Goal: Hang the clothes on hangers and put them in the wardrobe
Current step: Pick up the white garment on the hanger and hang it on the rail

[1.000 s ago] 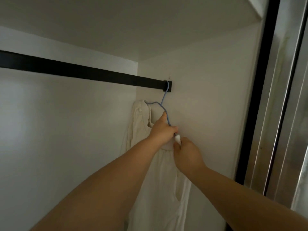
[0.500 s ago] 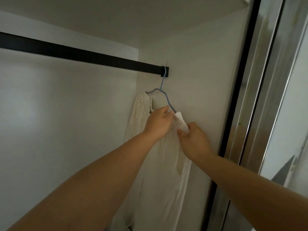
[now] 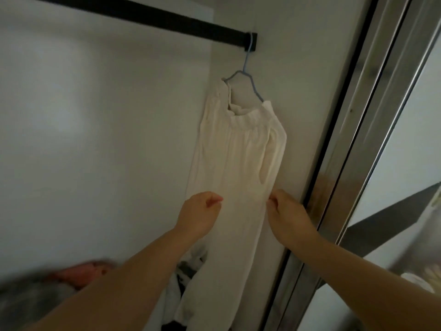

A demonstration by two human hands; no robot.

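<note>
White wardrobe interior (image 3: pixel 95 139), black rail (image 3: pixel 143 16): cream garment (image 3: pixel 236 163) hangs on blue hanger (image 3: pixel 248 68) hooked at rail's right end, left hand (image 3: pixel 199 212) and right hand (image 3: pixel 287 211) pinching its side edges, apparently smoothing it straight.

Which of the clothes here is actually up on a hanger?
Only the long cream garment, on the blue hanger hooked over the black rail. The other clothes lie heaped low down.

The clothes pile (image 3: pixel 71 278) at the bottom is blurry. The white dress (image 3: pixel 229 187) runs off the bottom edge.
</note>
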